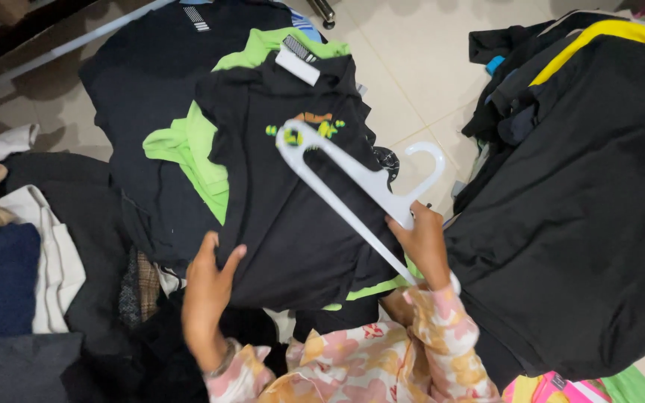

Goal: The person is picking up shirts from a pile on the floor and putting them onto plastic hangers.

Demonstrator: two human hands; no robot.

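The right hand (pixel 421 240) is closed around a white hanger (pixel 352 179), and the left hand (pixel 207 287) pinches the black shirt (pixel 293 224) beside it.

White plastic hanger (pixel 352 186) tilted, black shirt (pixel 293 224) spread

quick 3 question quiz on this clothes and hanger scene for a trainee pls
1. True or false: the right hand holds a white plastic hanger.
2. What does the left hand grip? A) a beige towel B) the black shirt C) a shoe
3. What colour trims that shirt?

Key: 1 true; 2 B; 3 bright green.
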